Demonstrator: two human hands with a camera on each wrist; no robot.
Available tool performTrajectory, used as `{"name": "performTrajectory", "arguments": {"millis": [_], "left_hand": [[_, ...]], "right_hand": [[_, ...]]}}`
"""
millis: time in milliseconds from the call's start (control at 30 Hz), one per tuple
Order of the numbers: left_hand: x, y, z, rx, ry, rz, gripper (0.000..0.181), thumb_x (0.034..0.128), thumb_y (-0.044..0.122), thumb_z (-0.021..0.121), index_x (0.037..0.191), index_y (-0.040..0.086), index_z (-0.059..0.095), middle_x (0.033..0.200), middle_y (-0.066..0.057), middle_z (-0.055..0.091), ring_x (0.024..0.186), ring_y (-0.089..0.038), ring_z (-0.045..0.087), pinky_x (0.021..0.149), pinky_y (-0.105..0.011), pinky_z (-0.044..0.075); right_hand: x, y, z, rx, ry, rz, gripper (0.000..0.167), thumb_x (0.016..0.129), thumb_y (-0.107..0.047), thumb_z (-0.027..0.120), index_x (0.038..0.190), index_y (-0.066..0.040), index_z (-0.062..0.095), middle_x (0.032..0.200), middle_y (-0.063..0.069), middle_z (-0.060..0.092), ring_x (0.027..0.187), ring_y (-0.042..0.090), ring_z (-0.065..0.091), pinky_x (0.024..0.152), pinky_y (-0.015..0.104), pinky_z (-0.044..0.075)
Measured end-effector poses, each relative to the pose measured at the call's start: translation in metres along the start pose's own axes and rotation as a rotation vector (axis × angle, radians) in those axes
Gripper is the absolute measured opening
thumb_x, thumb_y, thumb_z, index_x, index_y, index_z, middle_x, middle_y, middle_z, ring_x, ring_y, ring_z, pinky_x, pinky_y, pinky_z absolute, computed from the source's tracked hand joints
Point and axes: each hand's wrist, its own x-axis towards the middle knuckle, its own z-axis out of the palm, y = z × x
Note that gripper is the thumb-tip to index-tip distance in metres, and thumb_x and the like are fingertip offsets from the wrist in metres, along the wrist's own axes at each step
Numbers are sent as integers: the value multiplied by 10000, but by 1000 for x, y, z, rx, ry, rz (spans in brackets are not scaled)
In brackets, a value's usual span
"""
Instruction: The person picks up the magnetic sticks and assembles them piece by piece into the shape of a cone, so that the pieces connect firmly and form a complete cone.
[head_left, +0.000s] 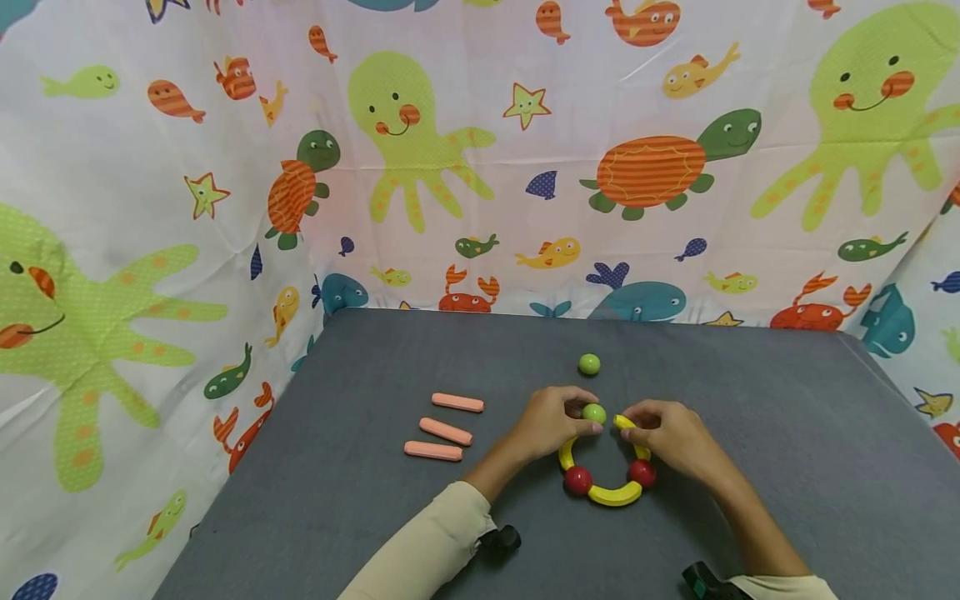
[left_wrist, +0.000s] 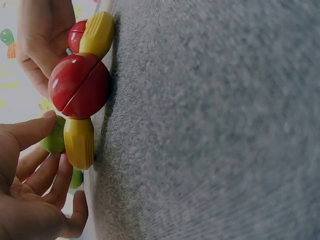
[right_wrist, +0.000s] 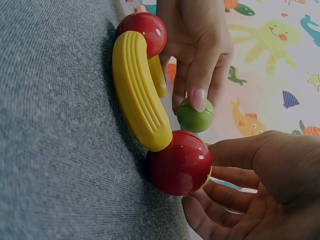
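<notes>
Sleeves: a person's pale left sleeve [head_left: 427, 550] and right sleeve [head_left: 787, 587], each with a black device at the cuff.
Front banana: yellow front banana [head_left: 616, 495] on the grey tabletop [head_left: 300, 517], curved, an end touching each red ball.
Red balls: left red ball [head_left: 577, 481] and right red ball [head_left: 642, 474], each with a side banana running up from it.
Side bananas: left banana [head_left: 566, 454], its upper end behind the left thumb; right banana [head_left: 642, 452], partly covered by fingers.
Right hand: right hand [head_left: 670, 433] grips the right banana near its upper end.
Left hand: left hand [head_left: 558, 421] pinches a green ball between thumb and fingers.
Held ball: green ball [head_left: 594, 414], at the ring's far gap, just beside the right banana but apart.
Sticks: three pink sticks [head_left: 446, 431], loosely stacked in a column, left of the left hand.
Far ball: second green ball [head_left: 589, 364], alone beyond the held one.
Backdrop: white cloth [head_left: 480, 50] printed with sea animals.
</notes>
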Motion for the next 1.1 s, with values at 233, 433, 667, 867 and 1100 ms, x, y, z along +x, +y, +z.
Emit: {"name": "performTrajectory", "arguments": {"millis": [233,433,667,867,1100], "left_hand": [[1,-1,4,-13,3,-10,332,909,178,865,1220,104,777,1067,15,780,915,16,678,784,-169,542],[2,-2,6,-12,2,2,337,899,170,874,1213,96,780,1076,6,781,935,-7,699,799,-171,542],[0,1,6,-15,-12,6,357,915,163,859,1248,78,765,1124,-5,775,972,-30,709,810,-168,541],[0,1,7,-3,-13,1,364,914,159,859,1256,82,762,1155,-12,773,997,-54,722,809,-166,544],[-2,-3,6,-35,-13,19,376,910,121,856,1266,53,752,1169,-42,782,1019,-90,741,829,-181,562]], "right_hand": [[0,-2,2,3,5,-7,219,961,-183,790,1137,-53,777,953,42,709,836,198,602,663,327,485],[-1,-3,3,-6,7,-10,231,960,-180,792,1147,-44,776,961,46,713,839,202,606,660,330,497],[-1,-3,3,-9,5,-30,221,964,-189,792,1136,-51,783,954,35,717,833,191,603,657,321,488],[-1,-2,4,-8,-2,-35,224,965,-185,790,1140,-44,784,951,32,727,826,186,607,652,318,489],[-1,-3,4,-20,-2,-45,208,966,-183,789,1126,-50,791,950,28,738,831,178,624,662,323,496]]}}
